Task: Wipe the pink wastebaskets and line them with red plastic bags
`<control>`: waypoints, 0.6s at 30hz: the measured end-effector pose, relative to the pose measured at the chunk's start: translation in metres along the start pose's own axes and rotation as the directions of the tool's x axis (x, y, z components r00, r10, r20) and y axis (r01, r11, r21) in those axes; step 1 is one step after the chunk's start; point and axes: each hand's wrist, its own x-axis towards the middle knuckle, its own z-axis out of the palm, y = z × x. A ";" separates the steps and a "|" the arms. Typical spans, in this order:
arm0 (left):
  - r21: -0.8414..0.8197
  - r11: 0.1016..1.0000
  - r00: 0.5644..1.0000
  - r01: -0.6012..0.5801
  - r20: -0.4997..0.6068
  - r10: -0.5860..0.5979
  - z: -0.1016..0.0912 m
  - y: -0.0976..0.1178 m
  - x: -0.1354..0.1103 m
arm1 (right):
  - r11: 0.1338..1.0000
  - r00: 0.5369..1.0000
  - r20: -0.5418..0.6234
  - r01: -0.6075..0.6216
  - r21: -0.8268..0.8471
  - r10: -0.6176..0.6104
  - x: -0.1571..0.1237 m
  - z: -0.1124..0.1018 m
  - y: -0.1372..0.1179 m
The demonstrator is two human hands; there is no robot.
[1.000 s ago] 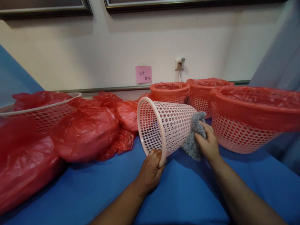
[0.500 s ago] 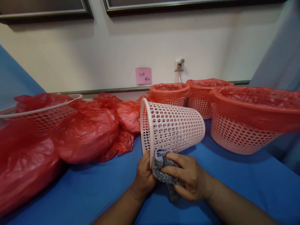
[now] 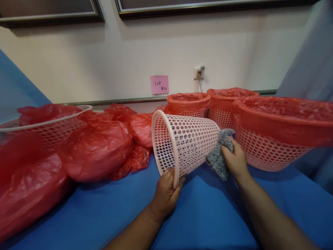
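A pale pink perforated plastic wastebasket point(image 3: 194, 142) lies tipped on its side in the middle, its mouth toward the left. My left hand point(image 3: 168, 192) is closed around the lower part of its rim, fingers inside the mouth and thumb outside. In my right hand point(image 3: 236, 158) is a bunched grey speckled cloth point(image 3: 220, 158), pressed against the basket's base end at the right. Part of the cloth hangs down below my fingers.
Red-lined baskets point(image 3: 275, 152) stand at the right and behind. Filled red plastic bags point(image 3: 99, 149) and a white-rimmed basket point(image 3: 47, 125) crowd the left. A blue cloth point(image 3: 125, 215) covers the table. On the wall are a pink note point(image 3: 159, 84) and a plugged socket point(image 3: 198, 73).
My right hand has carried the cloth from near the rim along to the base end of the wastebasket. The basket has turned slightly, showing more of its mouth. My left hand keeps the rim.
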 end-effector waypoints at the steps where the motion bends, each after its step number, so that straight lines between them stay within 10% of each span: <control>1: 0.019 1.000 1.000 0.001 0.018 -0.001 0.001 0.000 0.000 | 0.994 0.994 0.018 0.106 -0.029 -0.105 -0.010 0.002 -0.007; 5: 0.046 0.999 0.998 0.003 0.060 -0.006 0.005 0.000 0.002 | 0.794 0.771 0.207 0.604 0.064 -0.603 -0.061 0.001 -0.049; 9: -0.004 1.000 0.994 -0.015 0.111 0.015 0.005 0.002 0.004 | 0.590 0.524 0.281 0.762 0.266 -0.804 -0.086 -0.003 -0.070; 11: 0.004 1.000 0.992 0.000 0.127 0.000 0.004 0.002 0.004 | 0.643 0.589 0.263 0.729 0.235 -0.764 -0.078 -0.002 -0.063; 15: 0.056 0.998 0.992 0.033 0.119 -0.039 0.003 0.000 0.003 | 0.951 0.950 0.048 0.309 0.012 -0.309 -0.029 0.002 -0.022; 18: 0.073 0.997 0.992 0.002 0.122 -0.011 0.002 -0.001 0.003 | 0.989 0.992 0.043 -0.125 0.078 0.122 0.005 0.003 0.007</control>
